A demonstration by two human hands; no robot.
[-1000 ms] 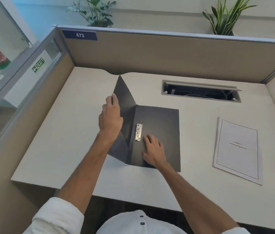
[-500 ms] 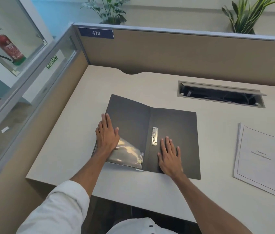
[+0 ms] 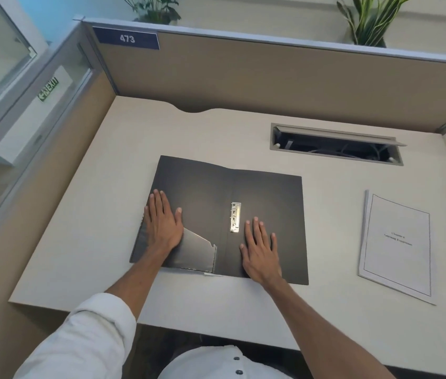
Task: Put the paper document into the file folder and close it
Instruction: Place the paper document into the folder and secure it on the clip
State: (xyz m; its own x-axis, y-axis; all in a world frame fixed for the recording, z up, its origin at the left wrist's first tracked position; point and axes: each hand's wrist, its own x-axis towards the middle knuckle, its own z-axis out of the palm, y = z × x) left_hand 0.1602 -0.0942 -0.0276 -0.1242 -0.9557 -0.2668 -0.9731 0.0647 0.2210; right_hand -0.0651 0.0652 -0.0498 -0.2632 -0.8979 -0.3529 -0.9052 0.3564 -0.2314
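Head view: dark file folder [image 3: 268,195] spread open and flat on the pale desk [image 3: 101,214], both flaps down, metal clip [image 3: 235,217] upright along the spine. Left hand [image 3: 163,220] pressed palm-down on the left flap, fingers [image 3: 159,199] straight and spread, gripping nothing, heel touching the clear plastic pocket [image 3: 197,253] at the lower inside corner. Right hand [image 3: 260,248] flat on the right flap just beside the clip, fingers likewise extended, holding nothing. Paper document [image 3: 396,244] lying face up on the desk well apart to the right of the folder, untouched, not yet inside. Open cable slot [image 3: 336,147] in the desk behind the folder, near the partition wall [image 3: 271,77].
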